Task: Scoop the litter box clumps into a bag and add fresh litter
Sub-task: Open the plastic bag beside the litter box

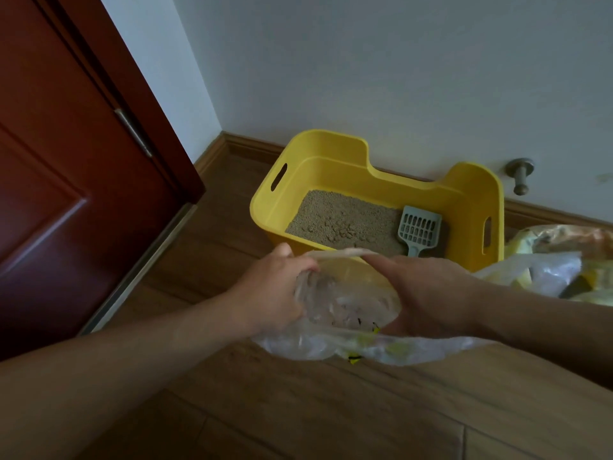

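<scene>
Wooden flooring (331,410) by the wall: a clear bag (348,313) is gripped and spread by the left hand (268,293) and right hand (428,293). Clumps (341,227) remain unscooped in the yellow litter box (331,167); the scoop (418,229) lies untouched inside. Fresh litter is yet to be added.

Left hand (268,290), right hand (428,293) both gripping.

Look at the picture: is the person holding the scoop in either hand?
No: the grey scoop lies untouched on the litter inside the yellow litter box, while both the left hand and right hand grip the clear plastic bag.
</scene>
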A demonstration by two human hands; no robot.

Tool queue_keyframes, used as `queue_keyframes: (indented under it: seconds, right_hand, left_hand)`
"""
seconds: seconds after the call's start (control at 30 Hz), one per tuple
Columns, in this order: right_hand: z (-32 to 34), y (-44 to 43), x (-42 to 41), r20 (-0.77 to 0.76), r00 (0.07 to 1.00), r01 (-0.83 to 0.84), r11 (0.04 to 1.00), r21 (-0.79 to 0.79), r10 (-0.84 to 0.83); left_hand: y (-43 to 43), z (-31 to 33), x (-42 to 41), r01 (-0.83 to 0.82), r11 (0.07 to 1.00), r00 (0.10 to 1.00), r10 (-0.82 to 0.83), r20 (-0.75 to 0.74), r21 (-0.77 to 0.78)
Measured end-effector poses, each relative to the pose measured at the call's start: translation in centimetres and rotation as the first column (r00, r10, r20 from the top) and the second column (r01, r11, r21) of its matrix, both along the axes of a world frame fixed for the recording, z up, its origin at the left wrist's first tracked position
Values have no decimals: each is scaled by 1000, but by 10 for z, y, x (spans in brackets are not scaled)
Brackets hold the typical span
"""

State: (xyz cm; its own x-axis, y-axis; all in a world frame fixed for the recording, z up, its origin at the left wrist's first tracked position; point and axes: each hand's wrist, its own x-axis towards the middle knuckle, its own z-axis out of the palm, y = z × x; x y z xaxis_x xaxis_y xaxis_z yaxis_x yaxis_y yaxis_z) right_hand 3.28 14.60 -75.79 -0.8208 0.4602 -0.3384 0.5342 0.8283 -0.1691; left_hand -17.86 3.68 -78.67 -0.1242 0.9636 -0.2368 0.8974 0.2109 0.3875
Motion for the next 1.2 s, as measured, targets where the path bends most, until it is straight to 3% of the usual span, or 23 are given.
queue_keyframes:
  seconds: [0.23,0.63,0.73,0.83,0.9,1.0,1.1,1.2]
  right_hand:
    - [-12,-4,15,144,989,-34,994,104,18]
    - [-31,1,35,261,962,-111,990,85,85]
    - [-38,-3,39,241,968,-91,995,50,76]
    - [-42,-7,42,180,983,-15,1000,-24,19]
    - [-45,-9,42,138,990,20,998,-51,-13]
    - [-51,-12,39,84,993,84,995,-54,-79]
    - [-52,-16,29,55,964,266,954,-140,-261]
    - [-50,-24,14,17,922,381,896,-228,-388]
  left_hand:
    - [-14,-7,-8,124,987,956,-146,-254,-99]
    - [-32,-24,-44,87,955,906,-195,-376,-285]
    - [-32,-29,-47,88,971,964,-140,-228,-224]
    - [-32,-34,-42,3,987,995,13,100,-160]
    - [-30,-35,-35,-121,979,947,163,278,-163]
    - [-23,-38,-26,-274,960,899,277,339,-60]
    - [-19,-37,-18,-346,937,866,295,404,57]
    - [-18,-36,-10,-375,926,784,287,550,51]
